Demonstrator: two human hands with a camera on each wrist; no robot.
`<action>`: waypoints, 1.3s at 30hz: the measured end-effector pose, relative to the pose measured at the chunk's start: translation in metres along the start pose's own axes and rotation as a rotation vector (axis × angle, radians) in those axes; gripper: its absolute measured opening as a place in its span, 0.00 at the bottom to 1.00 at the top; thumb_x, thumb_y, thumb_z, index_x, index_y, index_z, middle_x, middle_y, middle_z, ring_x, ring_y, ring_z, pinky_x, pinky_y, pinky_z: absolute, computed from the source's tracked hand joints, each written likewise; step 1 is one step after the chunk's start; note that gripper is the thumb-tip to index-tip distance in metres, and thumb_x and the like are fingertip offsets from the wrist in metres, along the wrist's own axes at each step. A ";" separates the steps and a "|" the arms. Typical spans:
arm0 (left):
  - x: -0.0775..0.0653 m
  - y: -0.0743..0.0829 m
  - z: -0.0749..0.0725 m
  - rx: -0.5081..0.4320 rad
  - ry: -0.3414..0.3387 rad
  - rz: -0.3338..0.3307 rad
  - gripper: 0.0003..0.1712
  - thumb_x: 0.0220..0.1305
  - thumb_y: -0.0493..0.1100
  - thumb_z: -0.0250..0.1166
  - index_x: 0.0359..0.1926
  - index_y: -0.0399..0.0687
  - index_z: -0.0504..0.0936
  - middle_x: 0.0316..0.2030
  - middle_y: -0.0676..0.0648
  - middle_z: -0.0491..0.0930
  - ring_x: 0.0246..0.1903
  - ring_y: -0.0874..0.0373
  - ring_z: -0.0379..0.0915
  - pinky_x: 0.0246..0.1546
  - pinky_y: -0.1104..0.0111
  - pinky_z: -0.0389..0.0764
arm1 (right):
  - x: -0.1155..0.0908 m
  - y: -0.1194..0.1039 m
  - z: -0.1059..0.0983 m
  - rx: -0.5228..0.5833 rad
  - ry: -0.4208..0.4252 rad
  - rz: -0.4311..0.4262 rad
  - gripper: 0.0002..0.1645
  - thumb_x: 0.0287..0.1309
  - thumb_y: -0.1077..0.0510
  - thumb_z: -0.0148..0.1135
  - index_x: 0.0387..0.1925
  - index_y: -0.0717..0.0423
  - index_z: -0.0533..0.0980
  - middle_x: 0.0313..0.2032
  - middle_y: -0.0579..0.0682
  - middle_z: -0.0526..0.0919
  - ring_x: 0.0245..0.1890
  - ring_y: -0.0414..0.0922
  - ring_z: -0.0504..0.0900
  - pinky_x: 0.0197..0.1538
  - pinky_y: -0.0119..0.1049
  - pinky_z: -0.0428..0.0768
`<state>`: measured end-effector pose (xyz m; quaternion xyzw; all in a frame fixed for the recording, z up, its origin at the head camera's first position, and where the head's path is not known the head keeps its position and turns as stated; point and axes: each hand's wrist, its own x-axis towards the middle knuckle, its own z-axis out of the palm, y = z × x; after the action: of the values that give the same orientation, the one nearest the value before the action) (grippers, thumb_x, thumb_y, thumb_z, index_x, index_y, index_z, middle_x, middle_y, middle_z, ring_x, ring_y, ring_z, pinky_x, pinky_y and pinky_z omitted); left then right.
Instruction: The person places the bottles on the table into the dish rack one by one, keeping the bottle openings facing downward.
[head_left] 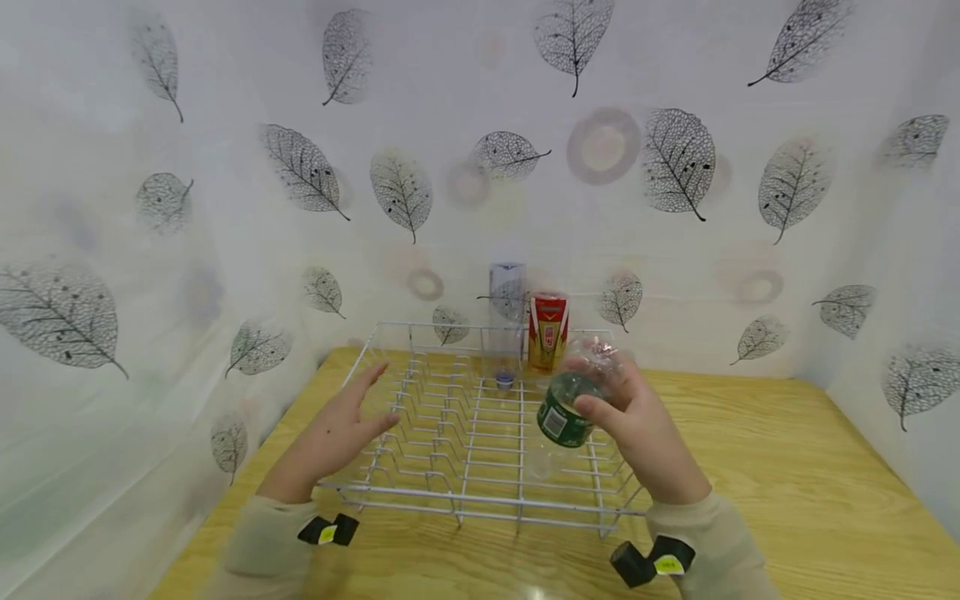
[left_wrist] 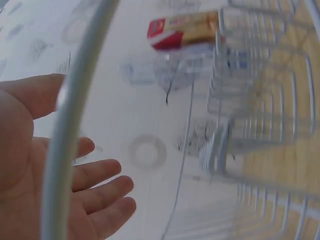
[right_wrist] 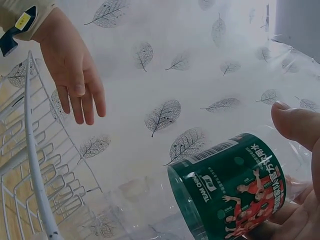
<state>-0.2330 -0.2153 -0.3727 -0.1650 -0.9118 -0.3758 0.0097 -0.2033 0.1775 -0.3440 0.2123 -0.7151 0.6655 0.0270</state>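
Note:
My right hand [head_left: 648, 425] grips a clear plastic bottle with a green label [head_left: 567, 410] by its rounded end, above the right part of a white wire rack [head_left: 491, 502]. The bottle tilts, its clear narrower end pointing down toward the wires. In the right wrist view the bottle's label [right_wrist: 227, 187] shows red-clad figures and a barcode; the palm partly hides the bottle. My left hand [head_left: 333, 433] is held at the rack's left side, fingers extended and thumb apart, holding nothing. The left wrist view shows the left palm [left_wrist: 65, 170] behind a blurred rack wire.
Toward the back of the rack stands a tall clear bottle [head_left: 506, 325] with a bluish cap at its lower end. Beside it is a red and gold carton [head_left: 548, 333]. The rack sits on a wood-patterned table [head_left: 787, 475], before a leaf-printed curtain [head_left: 450, 100].

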 end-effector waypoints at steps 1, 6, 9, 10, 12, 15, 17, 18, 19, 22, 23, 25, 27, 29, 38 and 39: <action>-0.001 -0.006 -0.004 0.010 0.014 -0.009 0.52 0.71 0.65 0.59 0.82 0.51 0.44 0.77 0.36 0.50 0.74 0.34 0.47 0.65 0.33 0.59 | 0.000 0.000 -0.001 0.000 0.000 0.001 0.35 0.72 0.61 0.59 0.75 0.43 0.59 0.68 0.57 0.71 0.61 0.53 0.76 0.55 0.43 0.81; -0.009 -0.028 -0.022 -0.021 0.040 -0.074 0.51 0.73 0.61 0.60 0.82 0.47 0.42 0.77 0.31 0.46 0.72 0.27 0.46 0.63 0.31 0.59 | 0.001 0.002 -0.002 -0.010 -0.004 0.004 0.36 0.72 0.60 0.59 0.76 0.42 0.58 0.68 0.54 0.71 0.63 0.52 0.75 0.57 0.43 0.80; -0.014 -0.039 -0.028 -0.066 0.031 -0.103 0.51 0.74 0.59 0.59 0.82 0.46 0.41 0.77 0.30 0.44 0.71 0.24 0.45 0.63 0.30 0.57 | 0.000 0.002 -0.003 -0.016 0.003 0.007 0.36 0.72 0.60 0.59 0.76 0.42 0.58 0.68 0.54 0.71 0.63 0.52 0.74 0.57 0.42 0.79; -0.015 -0.043 -0.029 -0.078 0.025 -0.109 0.50 0.74 0.58 0.59 0.82 0.46 0.40 0.77 0.30 0.44 0.71 0.24 0.45 0.64 0.30 0.57 | 0.000 0.002 -0.004 -0.018 0.006 0.008 0.36 0.72 0.60 0.59 0.76 0.42 0.58 0.68 0.54 0.71 0.63 0.52 0.75 0.57 0.42 0.80; -0.017 -0.052 -0.030 -0.112 0.010 -0.103 0.49 0.76 0.53 0.59 0.81 0.43 0.40 0.77 0.30 0.44 0.72 0.25 0.44 0.66 0.32 0.55 | 0.000 0.001 -0.004 -0.019 0.011 0.007 0.36 0.72 0.61 0.59 0.75 0.43 0.58 0.67 0.54 0.71 0.62 0.52 0.75 0.57 0.42 0.80; -0.020 -0.063 -0.030 -0.182 -0.031 -0.096 0.46 0.77 0.46 0.57 0.81 0.40 0.39 0.77 0.30 0.44 0.73 0.29 0.43 0.69 0.37 0.53 | 0.000 0.001 -0.006 -0.020 0.013 0.008 0.36 0.72 0.61 0.59 0.75 0.44 0.58 0.67 0.55 0.71 0.62 0.52 0.75 0.57 0.41 0.80; -0.021 -0.069 -0.028 -0.238 -0.058 -0.086 0.44 0.77 0.39 0.55 0.81 0.38 0.38 0.77 0.30 0.47 0.73 0.31 0.45 0.69 0.40 0.55 | 0.000 0.001 -0.007 -0.026 0.018 0.009 0.36 0.72 0.61 0.59 0.76 0.44 0.58 0.68 0.55 0.71 0.62 0.51 0.75 0.57 0.40 0.80; -0.021 -0.071 -0.027 -0.269 -0.069 -0.088 0.43 0.77 0.37 0.54 0.81 0.39 0.38 0.76 0.30 0.48 0.74 0.32 0.46 0.69 0.41 0.56 | 0.000 0.001 -0.008 -0.026 0.022 0.011 0.36 0.72 0.61 0.59 0.76 0.44 0.58 0.68 0.55 0.71 0.62 0.51 0.75 0.57 0.39 0.80; -0.021 -0.073 -0.026 -0.300 -0.076 -0.084 0.42 0.77 0.35 0.52 0.80 0.38 0.37 0.76 0.30 0.49 0.73 0.32 0.47 0.69 0.43 0.58 | 0.000 0.001 -0.009 -0.028 0.028 0.012 0.37 0.72 0.61 0.58 0.76 0.43 0.57 0.68 0.55 0.71 0.62 0.50 0.75 0.57 0.39 0.79; -0.021 -0.079 -0.023 -0.401 -0.081 -0.074 0.40 0.77 0.30 0.46 0.80 0.38 0.37 0.76 0.30 0.50 0.73 0.33 0.48 0.69 0.56 0.63 | 0.001 0.000 -0.012 -0.035 0.046 0.012 0.38 0.72 0.61 0.58 0.77 0.43 0.56 0.69 0.55 0.70 0.62 0.50 0.74 0.57 0.38 0.79; -0.021 -0.081 -0.022 -0.431 -0.076 -0.072 0.39 0.76 0.29 0.45 0.80 0.38 0.37 0.76 0.31 0.50 0.74 0.34 0.48 0.68 0.62 0.64 | 0.001 -0.001 -0.013 -0.038 0.050 0.011 0.38 0.73 0.61 0.58 0.77 0.43 0.56 0.69 0.56 0.69 0.62 0.50 0.74 0.57 0.37 0.79; -0.022 -0.084 -0.021 -0.487 -0.070 -0.067 0.39 0.75 0.27 0.42 0.80 0.37 0.37 0.76 0.31 0.49 0.74 0.35 0.47 0.65 0.72 0.65 | 0.001 -0.002 -0.015 -0.041 0.056 0.007 0.39 0.73 0.61 0.58 0.78 0.43 0.54 0.70 0.58 0.68 0.63 0.50 0.73 0.57 0.36 0.78; -0.022 -0.085 -0.020 -0.530 -0.062 -0.070 0.39 0.74 0.26 0.41 0.80 0.37 0.37 0.77 0.32 0.48 0.74 0.35 0.46 0.61 0.79 0.65 | 0.002 -0.004 -0.017 -0.043 0.062 0.003 0.39 0.73 0.61 0.58 0.78 0.44 0.54 0.70 0.58 0.67 0.64 0.49 0.72 0.58 0.34 0.77; -0.023 -0.085 -0.020 -0.555 -0.051 -0.072 0.40 0.72 0.26 0.42 0.80 0.36 0.37 0.77 0.32 0.47 0.74 0.35 0.45 0.60 0.80 0.65 | 0.003 -0.006 -0.019 -0.049 0.060 -0.006 0.39 0.73 0.62 0.57 0.78 0.45 0.53 0.70 0.59 0.67 0.64 0.49 0.72 0.58 0.33 0.77; -0.023 -0.085 -0.016 -0.628 -0.050 -0.063 0.41 0.71 0.24 0.42 0.79 0.34 0.36 0.77 0.31 0.44 0.75 0.36 0.42 0.61 0.80 0.66 | 0.026 -0.028 -0.033 -0.194 0.074 -0.064 0.38 0.74 0.58 0.57 0.77 0.48 0.52 0.70 0.59 0.66 0.64 0.50 0.72 0.54 0.29 0.78; -0.023 -0.085 -0.016 -0.631 -0.051 -0.064 0.41 0.71 0.25 0.42 0.79 0.34 0.36 0.77 0.31 0.44 0.75 0.36 0.41 0.61 0.80 0.66 | 0.030 -0.030 -0.036 -0.217 0.078 -0.056 0.39 0.74 0.56 0.58 0.77 0.46 0.51 0.70 0.58 0.67 0.64 0.50 0.72 0.53 0.30 0.79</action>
<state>-0.2388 -0.2895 -0.4225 -0.1403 -0.7549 -0.6361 -0.0768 -0.2289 0.2031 -0.3023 0.2017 -0.7751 0.5909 0.0963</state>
